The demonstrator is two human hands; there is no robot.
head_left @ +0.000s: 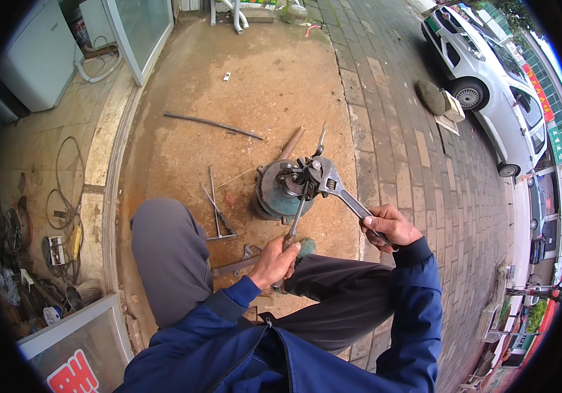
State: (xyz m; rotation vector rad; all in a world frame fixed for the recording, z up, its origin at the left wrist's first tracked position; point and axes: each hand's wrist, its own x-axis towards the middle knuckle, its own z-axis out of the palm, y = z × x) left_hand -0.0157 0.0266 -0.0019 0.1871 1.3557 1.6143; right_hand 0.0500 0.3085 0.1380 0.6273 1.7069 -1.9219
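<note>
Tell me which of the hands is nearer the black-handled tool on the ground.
Left. In the picture, the left hand is below and right of the black-handled tool; the right hand is much farther right, gripping an adjustable wrench.

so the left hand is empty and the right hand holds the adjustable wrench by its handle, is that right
Not quite: the left hand isn't empty. The head view shows it gripping a slim metal tool that reaches toward the metal assembly. The right hand does hold the adjustable wrench by its handle.
</note>
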